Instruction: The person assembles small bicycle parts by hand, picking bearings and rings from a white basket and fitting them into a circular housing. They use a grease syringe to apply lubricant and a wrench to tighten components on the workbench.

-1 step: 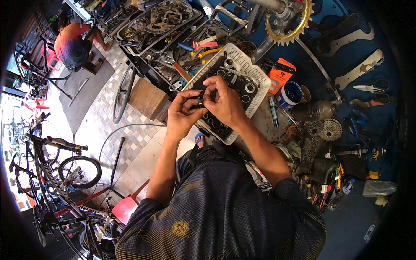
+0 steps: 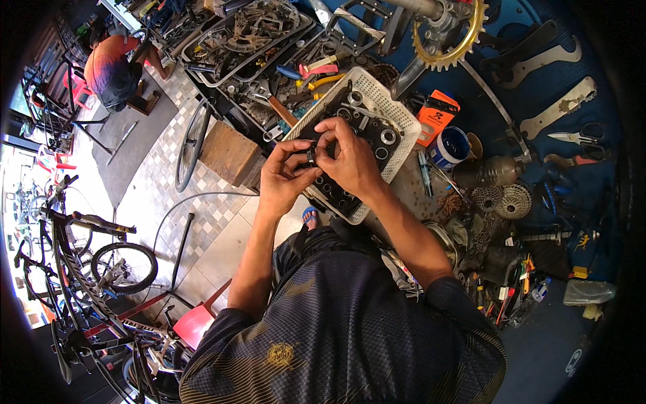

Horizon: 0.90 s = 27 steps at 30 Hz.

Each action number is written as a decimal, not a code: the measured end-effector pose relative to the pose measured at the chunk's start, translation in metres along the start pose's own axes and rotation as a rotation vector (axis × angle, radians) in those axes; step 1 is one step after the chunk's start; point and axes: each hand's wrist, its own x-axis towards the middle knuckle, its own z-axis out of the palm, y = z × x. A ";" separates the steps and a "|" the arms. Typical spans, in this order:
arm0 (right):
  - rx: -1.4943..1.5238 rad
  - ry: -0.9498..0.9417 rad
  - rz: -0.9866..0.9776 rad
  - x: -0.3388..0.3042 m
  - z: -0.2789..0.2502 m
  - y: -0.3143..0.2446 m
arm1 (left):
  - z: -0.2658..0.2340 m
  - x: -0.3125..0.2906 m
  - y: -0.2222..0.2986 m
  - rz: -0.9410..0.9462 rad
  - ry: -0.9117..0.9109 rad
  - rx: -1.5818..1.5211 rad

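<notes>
Between the fingertips of both hands is a small black ring, partly covered by the fingers. My left hand pinches it from the left, thumb against fingers. From the other side my right hand grips it with the thumb and bent fingers. Both are held above the left edge of a cream plastic basket. Inside the basket lie several round metal and black parts, among them a silver ring just right of my right hand.
Beyond the basket lie a wooden-handled hammer and a metal tray of greasy parts. A crank with a gold chainring overhangs the right. An orange box, a blue-and-white tub and cassettes stand right. Far left, a person crouches; bicycles stand nearer.
</notes>
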 end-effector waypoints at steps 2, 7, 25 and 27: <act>-0.003 -0.021 0.015 0.001 -0.002 -0.003 | 0.001 0.000 -0.001 0.008 0.001 0.015; 0.004 -0.014 0.046 0.003 -0.003 -0.006 | 0.003 0.001 -0.001 0.038 0.014 0.002; 0.268 -0.011 0.211 0.023 -0.024 0.071 | -0.005 -0.003 0.007 -0.041 0.076 -0.398; 0.081 -0.100 0.190 0.021 -0.018 0.085 | -0.012 -0.004 0.009 -0.031 0.070 -0.397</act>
